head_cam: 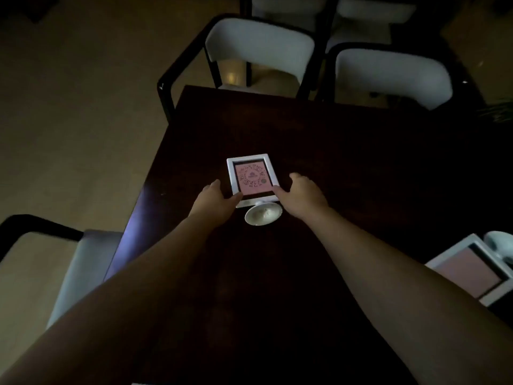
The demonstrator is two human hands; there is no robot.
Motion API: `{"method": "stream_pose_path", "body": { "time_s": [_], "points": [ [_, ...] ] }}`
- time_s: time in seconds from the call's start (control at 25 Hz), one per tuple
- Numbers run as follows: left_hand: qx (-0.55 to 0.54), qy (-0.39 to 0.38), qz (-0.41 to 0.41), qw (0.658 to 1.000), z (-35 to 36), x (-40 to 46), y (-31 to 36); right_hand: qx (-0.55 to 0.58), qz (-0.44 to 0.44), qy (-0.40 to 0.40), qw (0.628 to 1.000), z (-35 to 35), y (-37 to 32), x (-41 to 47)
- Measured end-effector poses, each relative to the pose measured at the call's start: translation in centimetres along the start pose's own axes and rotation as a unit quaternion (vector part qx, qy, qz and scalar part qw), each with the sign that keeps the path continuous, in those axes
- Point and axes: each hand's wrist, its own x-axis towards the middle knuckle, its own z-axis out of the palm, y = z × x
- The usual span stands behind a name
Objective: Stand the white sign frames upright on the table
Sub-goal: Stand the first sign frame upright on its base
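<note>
near-left chair (80, 262): white seat, black frame, tucked by table's left edge
table (347, 162): dark wood, dim light
left hand (213, 200): fingertips touching bottom-left corner of centre sign frame, loose pinch on the edge, not fully closed
centre sign frame (252, 177): white, pink insert facing up, lying flat mid-table between both hands
round base (263, 214): white, at frame's near end, between the wrists
right hand (301, 195): fingers curled on frame's bottom-right edge, touching it
far chairs (259, 48): white backs, beyond table
second sign frame (472, 269): lying flat at right edge, cropped
</note>
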Motion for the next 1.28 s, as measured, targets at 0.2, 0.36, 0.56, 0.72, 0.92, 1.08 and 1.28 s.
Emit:
{"method": "stream_pose_path", "body": {
  "time_s": [0.2, 0.36, 0.56, 0.72, 0.92, 1.08, 1.28],
  "points": [
    [-0.201, -0.070, -0.050, 0.976, 1.9, 1.8, 0.2, 0.235, 0.113, -0.088, 0.961, 1.1, 0.2, 2.2],
    [-0.321, -0.085, -0.061, 0.941, 1.0, 1.6, 0.5, 0.318, 0.152, -0.112, 0.929, 1.0, 0.4, 1.6],
    [-0.305, -0.064, 0.020, 0.950, -1.2, 1.2, 1.6, 0.360, 0.120, -0.067, 0.923, 0.6, 0.3, 0.6],
    [-0.259, -0.038, 0.072, 0.962, -2.0, 0.7, 1.3, 0.360, 0.074, -0.030, 0.930, 0.5, 0.2, -0.9],
    [-0.223, -0.010, 0.134, 0.965, -1.4, -0.6, -0.6, 0.349, 0.045, 0.012, 0.936, 2.3, 0.7, -3.3],
    [-0.215, 0.008, 0.129, 0.968, -0.6, -1.8, -2.2, 0.365, 0.044, 0.025, 0.930, 3.7, 1.1, -5.1],
    [-0.243, 0.011, 0.115, 0.963, -0.1, -2.7, -3.5, 0.373, 0.028, 0.048, 0.926, 4.9, 1.1, -6.0]
  ]
}}
